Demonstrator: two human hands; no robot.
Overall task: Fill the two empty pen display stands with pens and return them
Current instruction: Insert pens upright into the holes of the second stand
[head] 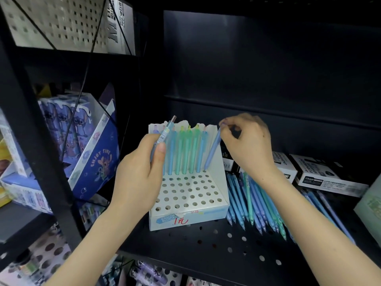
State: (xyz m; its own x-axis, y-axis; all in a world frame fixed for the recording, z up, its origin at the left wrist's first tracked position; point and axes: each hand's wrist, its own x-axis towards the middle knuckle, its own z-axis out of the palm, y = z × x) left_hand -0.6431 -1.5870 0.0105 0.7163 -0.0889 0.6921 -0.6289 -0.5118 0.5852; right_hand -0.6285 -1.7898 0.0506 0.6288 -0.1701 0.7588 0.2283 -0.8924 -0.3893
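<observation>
A white cardboard pen display stand [206, 212] with a holed base sits on the dark perforated shelf [216, 250]. Several blue and green pens [186, 149] stand upright in its back row. My left hand [140, 174] grips a pale blue pen [165, 134] in front of the stand's left side. My right hand [247, 141] pinches the top of a periwinkle pen [212, 151], which leans with its tip at the back right hole. A pile of loose blue and green pens [253, 201] lies on the shelf to the right of the stand.
White and black boxes [321, 176] line the shelf's back right. A pale green box [371, 203] sits at the far right edge. Blue cartoon-printed boxes [92, 149] fill the left shelf behind a black post [41, 153]. More stationery lies on the shelf below.
</observation>
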